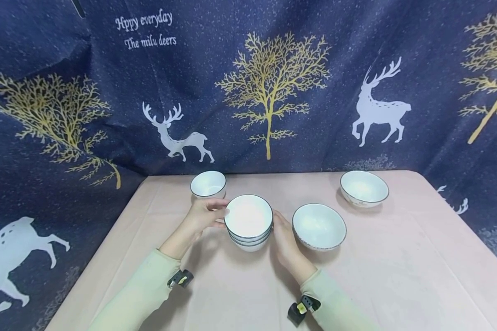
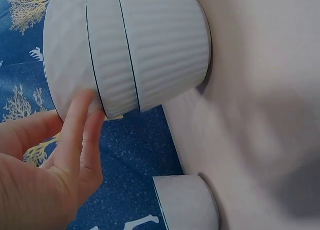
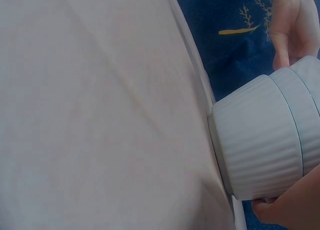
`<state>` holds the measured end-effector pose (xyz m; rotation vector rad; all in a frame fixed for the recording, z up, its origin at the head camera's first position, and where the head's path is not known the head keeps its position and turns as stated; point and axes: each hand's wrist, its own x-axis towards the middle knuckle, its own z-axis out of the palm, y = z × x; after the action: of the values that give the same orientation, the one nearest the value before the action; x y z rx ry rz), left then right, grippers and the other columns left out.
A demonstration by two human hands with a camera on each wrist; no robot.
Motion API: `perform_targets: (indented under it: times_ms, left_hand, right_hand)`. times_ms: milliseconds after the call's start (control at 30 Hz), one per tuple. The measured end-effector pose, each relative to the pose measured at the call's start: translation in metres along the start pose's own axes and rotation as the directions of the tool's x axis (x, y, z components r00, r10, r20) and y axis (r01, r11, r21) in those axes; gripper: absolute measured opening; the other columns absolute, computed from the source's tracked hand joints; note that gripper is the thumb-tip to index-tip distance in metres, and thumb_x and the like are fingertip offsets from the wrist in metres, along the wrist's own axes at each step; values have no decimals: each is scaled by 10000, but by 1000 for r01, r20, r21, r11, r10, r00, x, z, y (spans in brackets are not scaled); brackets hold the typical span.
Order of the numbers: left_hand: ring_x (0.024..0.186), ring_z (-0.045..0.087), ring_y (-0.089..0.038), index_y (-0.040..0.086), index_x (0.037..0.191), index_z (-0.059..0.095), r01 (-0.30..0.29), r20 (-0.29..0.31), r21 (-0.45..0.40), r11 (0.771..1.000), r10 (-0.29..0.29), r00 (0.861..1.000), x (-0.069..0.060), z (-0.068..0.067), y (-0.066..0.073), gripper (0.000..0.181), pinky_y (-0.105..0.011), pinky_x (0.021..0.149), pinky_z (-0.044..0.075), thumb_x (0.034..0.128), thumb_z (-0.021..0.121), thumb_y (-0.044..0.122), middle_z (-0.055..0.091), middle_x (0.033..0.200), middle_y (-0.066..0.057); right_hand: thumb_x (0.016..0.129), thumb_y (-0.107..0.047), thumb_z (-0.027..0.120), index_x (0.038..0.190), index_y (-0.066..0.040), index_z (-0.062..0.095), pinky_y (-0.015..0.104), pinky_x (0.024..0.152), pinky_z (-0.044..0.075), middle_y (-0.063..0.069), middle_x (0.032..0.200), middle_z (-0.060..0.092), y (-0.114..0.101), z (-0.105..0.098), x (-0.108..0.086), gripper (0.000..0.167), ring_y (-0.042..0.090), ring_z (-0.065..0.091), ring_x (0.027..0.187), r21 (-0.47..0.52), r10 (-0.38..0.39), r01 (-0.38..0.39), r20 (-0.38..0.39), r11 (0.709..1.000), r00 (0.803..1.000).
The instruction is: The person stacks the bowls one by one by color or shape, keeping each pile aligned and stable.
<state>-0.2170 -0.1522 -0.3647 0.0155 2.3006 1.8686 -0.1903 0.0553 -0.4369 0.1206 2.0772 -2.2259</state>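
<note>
A stack of white bowls [image 1: 248, 218] with dark rims and ribbed sides stands upright at the middle of the table. My left hand [image 1: 205, 215] pinches the top bowl [image 2: 70, 55] at its rim from the left, thumb near the inside and fingers along the outer wall. On the opposite side, my right hand [image 1: 286, 241] holds the stack, its fingers partly hidden behind the bowls. In the right wrist view, fingertips of the right hand [image 3: 295, 202] curl against the lower bowl [image 3: 260, 140], whose base is at the tablecloth.
Just right of the right hand is a wider white bowl [image 1: 319, 227]. Another wide bowl [image 1: 364, 187] sits at the back right. A smaller bowl [image 1: 208, 184] stands behind the left hand. Pink cloth covers the table [image 1: 418, 266], and a dark blue printed curtain [image 1: 240, 138] hangs behind it.
</note>
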Motion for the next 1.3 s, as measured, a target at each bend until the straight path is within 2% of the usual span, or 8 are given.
perform_targets:
  times_ms: [200,400,667,867,967,1067,1200,1300]
  left_hand:
    - [710,676,-164,-133,1206,583,4,16,18,1000,-4,1000,1,-4,0,345,-338,716,632,873,637,-58,631,1041,-231]
    - [754,669,-162,-125,1236,564,-15,67,28,999,13,998,0,-7,3,371,-347,743,630,873,625,-74,596,1084,-244]
    - [856,659,-178,-134,1307,490,-16,137,-26,1000,19,990,3,-17,-2,403,-366,839,605,917,564,-66,564,1143,-265]
    - [898,666,-163,-130,1322,476,-21,141,-84,996,33,989,6,-26,-5,445,-359,897,581,906,603,-35,578,1209,-286]
    - [944,661,-190,-130,1309,487,-31,113,-105,994,43,993,7,-30,-5,433,-363,907,575,902,600,-37,600,1194,-252]
    - [1004,646,-220,-135,1322,469,-54,73,-100,993,62,995,9,-35,-3,431,-371,927,565,920,577,-22,582,1217,-279]
    - [981,637,-143,-114,1346,457,-58,-31,-77,995,56,998,14,-44,-2,437,-317,931,562,937,564,-2,525,1282,-308]
    - [929,621,-83,-97,1361,454,-49,-127,-98,994,36,991,19,-51,-3,439,-263,917,562,944,551,-2,523,1282,-285]
  right_hand:
    - [1050,-346,234,1491,-61,312,460,1219,138,112,1578,222,-2,1,-1,531,282,135,1462,16,19,-19,-10,1000,1000]
    - [1054,-335,229,1498,-52,289,463,1220,128,121,1583,203,-4,1,-2,530,288,122,1463,34,23,-23,-5,999,1000]
    - [1050,-344,248,1488,-72,321,430,1218,168,104,1567,259,-4,-1,1,520,272,175,1454,40,39,-39,-5,998,999]
    - [1049,-354,238,1480,-89,340,421,1214,191,82,1564,271,-5,-1,1,516,255,180,1455,43,50,-49,-4,998,999]
    - [1051,-345,229,1482,-81,333,432,1211,192,92,1566,263,-5,-1,1,516,266,174,1455,52,39,-39,8,998,999]
    - [1051,-345,230,1483,-82,331,427,1212,191,91,1569,256,-6,-1,0,515,265,168,1457,63,32,-32,12,997,999]
    - [1052,-339,234,1484,-81,330,415,1217,175,88,1574,246,-6,-1,0,512,258,158,1460,76,23,-23,7,997,1000]
    - [1054,-327,239,1484,-64,325,412,1224,150,95,1580,227,-6,0,0,511,258,144,1462,89,19,-18,-12,996,1000]
